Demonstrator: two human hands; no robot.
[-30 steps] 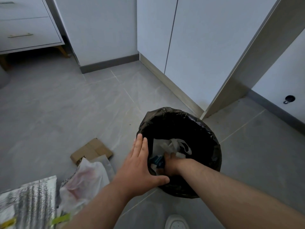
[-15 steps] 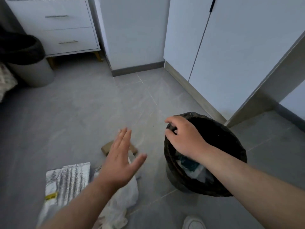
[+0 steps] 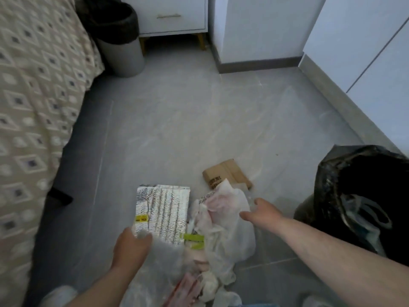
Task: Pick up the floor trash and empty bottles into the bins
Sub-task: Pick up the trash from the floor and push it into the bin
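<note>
Lying flat on the grey floor, the silver foil bag (image 3: 162,209) has its near left corner under the left grip (image 3: 130,242), too blurred to tell whether it pinches the foil. The right grip (image 3: 261,212), fingers spread, touches the right side of the white plastic bag (image 3: 225,235) just beside the foil. Cardboard (image 3: 225,173) lies just beyond, and the black-lined bin (image 3: 327,173) stands at the right.
</note>
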